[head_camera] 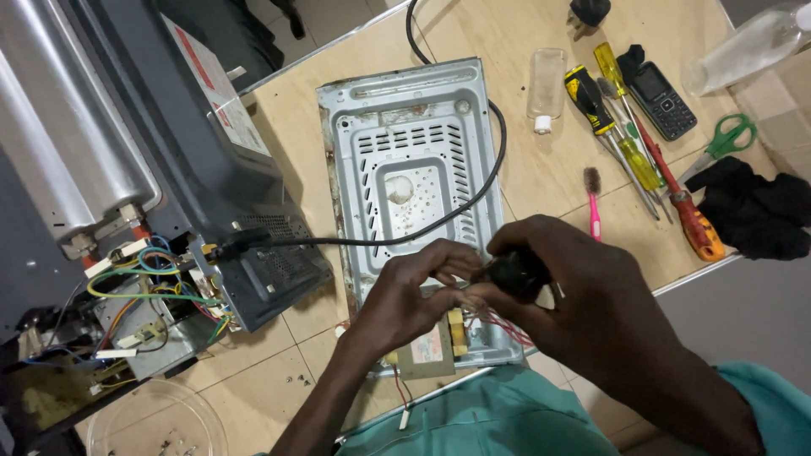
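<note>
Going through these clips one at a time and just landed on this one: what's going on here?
A person works over a dismantled microwave oven on a tiled table. The right hand grips a small black part, and the left hand pinches at it from the other side, just above a transformer with red wires. The hands hover over a grey metal base plate crossed by a black power cord. Screwdrivers, a phone and green scissors lie to the right.

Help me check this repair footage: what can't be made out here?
Head view:
- Black part in the right hand: mostly wrapped by fingers, kind unclear.
- Transformer: top hidden under the left hand.
- Glass plate: cut by the bottom edge.
- Clear bottle: cut by the right edge.
</note>
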